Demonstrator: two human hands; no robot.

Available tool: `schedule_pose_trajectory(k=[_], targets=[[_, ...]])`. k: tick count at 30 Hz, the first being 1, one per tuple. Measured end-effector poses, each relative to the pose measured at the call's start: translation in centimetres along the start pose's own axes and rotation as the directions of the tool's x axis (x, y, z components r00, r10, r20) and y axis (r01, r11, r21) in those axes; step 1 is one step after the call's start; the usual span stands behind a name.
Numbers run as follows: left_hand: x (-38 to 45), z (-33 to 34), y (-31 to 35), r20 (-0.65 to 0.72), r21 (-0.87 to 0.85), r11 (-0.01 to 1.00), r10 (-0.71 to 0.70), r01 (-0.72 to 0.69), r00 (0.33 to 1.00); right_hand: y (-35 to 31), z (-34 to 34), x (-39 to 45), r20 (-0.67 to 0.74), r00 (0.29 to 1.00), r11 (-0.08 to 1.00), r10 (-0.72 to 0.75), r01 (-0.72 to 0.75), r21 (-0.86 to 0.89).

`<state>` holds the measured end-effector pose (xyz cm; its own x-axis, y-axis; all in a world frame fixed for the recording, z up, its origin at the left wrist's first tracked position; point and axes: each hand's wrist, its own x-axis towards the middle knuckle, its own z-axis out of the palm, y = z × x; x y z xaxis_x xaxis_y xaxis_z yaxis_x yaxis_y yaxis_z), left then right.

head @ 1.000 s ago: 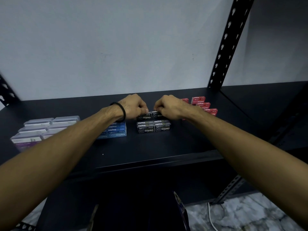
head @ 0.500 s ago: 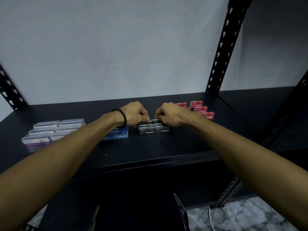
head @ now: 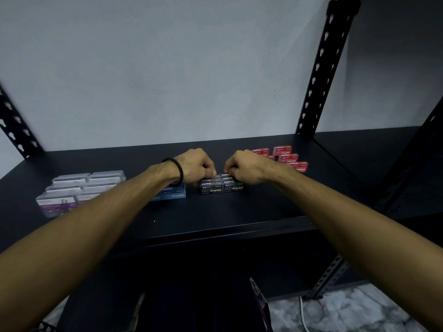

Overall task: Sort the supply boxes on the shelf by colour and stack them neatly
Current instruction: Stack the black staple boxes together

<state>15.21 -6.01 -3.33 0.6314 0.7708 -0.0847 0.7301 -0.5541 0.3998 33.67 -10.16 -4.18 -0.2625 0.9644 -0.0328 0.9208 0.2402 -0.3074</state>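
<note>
as before, both hands (head: 249, 167) seemingly pinch black boxes (head: 221, 185).

"Staples" with a boxed "10" reads on the black boxes (head: 222, 188) at centre; "Staples" on the blue boxes (head: 171, 194) toward nine o'clock and, with "10", on the red boxes (head: 284, 153) toward two o'clock.

Six clear boxes (head: 81, 188), two hands (head: 199, 165)
</note>
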Motion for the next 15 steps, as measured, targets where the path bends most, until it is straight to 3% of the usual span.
schedule_pose_trajectory(k=[10,15], targets=[[-0.4,-0.2,-0.1,0.074,0.035,0.999,-0.010,0.007,0.997,-0.4,-0.8,-1.1,0.168,0.984,0.997,0.060,-0.067,0.038],[-0.4,0.1,0.0,0.087,0.173,0.985,0.012,-0.027,0.996,-0.3,-0.1,-0.9,0.172,0.984,0.999,0.050,-0.047,-0.020]])
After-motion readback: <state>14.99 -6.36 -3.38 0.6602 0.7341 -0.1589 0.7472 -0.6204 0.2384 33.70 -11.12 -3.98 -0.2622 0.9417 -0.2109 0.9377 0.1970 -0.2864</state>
